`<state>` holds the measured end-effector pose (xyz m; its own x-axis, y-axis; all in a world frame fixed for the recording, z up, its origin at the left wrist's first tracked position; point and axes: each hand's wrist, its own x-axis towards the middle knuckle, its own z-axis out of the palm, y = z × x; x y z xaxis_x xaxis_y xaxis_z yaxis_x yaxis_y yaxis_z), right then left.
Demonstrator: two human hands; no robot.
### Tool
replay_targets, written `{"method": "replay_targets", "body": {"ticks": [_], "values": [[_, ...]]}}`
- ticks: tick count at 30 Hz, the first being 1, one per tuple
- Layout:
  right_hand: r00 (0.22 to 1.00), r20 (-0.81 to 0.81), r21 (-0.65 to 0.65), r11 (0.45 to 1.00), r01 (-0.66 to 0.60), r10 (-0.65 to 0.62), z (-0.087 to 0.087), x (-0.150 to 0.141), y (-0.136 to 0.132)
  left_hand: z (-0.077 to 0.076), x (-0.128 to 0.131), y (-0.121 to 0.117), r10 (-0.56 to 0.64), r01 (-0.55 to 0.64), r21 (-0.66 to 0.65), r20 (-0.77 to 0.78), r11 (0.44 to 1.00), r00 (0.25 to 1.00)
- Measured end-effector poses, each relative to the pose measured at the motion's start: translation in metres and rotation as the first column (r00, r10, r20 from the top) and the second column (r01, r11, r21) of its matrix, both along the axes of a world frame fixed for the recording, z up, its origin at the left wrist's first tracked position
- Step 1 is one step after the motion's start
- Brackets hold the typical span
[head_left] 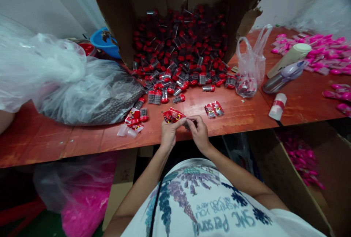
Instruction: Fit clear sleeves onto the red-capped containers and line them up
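Note:
Near the table's front edge, my left hand (pixel 170 131) is closed on a red printed packet (pixel 173 115), whose upper part sticks out above the thumb. My right hand (pixel 199 132) pinches close against it, fingertips meeting the left thumb; a small dark bit shows between the hands, too small to name. Two red printed packets (pixel 214 109) lie side by side to the right. On the left are more red packets (pixel 133 115) with small clear plastic pieces (pixel 127 131). Behind my hands, small clear bottles with red caps (pixel 178 80) spill forward in a heap.
A torn cardboard box (pixel 115 14) lies open behind the bottles. At left rests a big clear bag of dark beads (pixel 109 94), near a blue basin (pixel 105 42). Rightward stand a small plastic bag (pixel 248 72), a tumbler (pixel 285 76), a white roll (pixel 278 106) and pink packets (pixel 323 52).

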<state>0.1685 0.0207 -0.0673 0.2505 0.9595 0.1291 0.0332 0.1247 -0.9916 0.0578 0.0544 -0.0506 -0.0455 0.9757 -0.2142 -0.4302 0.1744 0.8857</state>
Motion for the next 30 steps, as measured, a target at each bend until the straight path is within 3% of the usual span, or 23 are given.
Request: {"method": "replay_targets", "body": {"ticks": [4,8,14,17,19,22,24,25,28,30], "values": [[0.983,-0.152,-0.091,0.989,-0.117,0.102,0.002,0.009,0.006,0.002,-0.004,0.000,-0.070,0.074,-0.041,0.100,0.996,0.993],[0.962,-0.015,-0.034,0.962,-0.272,0.272,0.002,0.019,0.005,0.003,-0.007,0.000,-0.024,0.035,-0.099,0.102,0.995,0.994],[0.920,0.117,0.018,0.925,-0.379,0.375,-0.003,0.029,0.008,-0.003,0.002,-0.006,-0.134,0.156,-0.186,0.124,0.970,0.983],[0.960,0.158,-0.030,0.973,-0.231,0.232,-0.014,0.054,0.013,-0.004,-0.006,-0.003,-0.100,0.168,-0.256,0.260,0.952,0.960],[0.950,0.302,-0.051,0.996,-0.072,0.084,-0.019,0.075,0.016,-0.005,-0.015,0.001,-0.031,0.113,-0.293,0.271,0.949,0.962],[0.786,0.615,-0.013,0.996,0.085,-0.059,-0.016,0.091,0.017,-0.008,-0.023,0.005,0.067,-0.012,-0.278,0.192,0.961,0.979],[0.705,0.703,0.024,0.994,0.106,-0.093,-0.009,0.079,0.014,-0.011,-0.020,0.004,0.098,-0.058,-0.233,0.162,0.971,0.982],[0.718,0.692,0.026,0.997,0.078,-0.074,-0.006,0.067,0.013,-0.012,-0.016,0.003,0.102,-0.068,-0.208,0.158,0.976,0.982],[0.870,0.455,-0.038,0.981,-0.192,0.188,-0.003,0.024,0.015,-0.014,-0.004,-0.002,0.077,-0.048,-0.161,0.184,0.986,0.980],[0.906,0.302,-0.058,0.954,-0.293,0.297,-0.005,0.006,0.024,-0.013,-0.004,-0.004,0.055,-0.022,-0.170,0.192,0.985,0.980]]}}
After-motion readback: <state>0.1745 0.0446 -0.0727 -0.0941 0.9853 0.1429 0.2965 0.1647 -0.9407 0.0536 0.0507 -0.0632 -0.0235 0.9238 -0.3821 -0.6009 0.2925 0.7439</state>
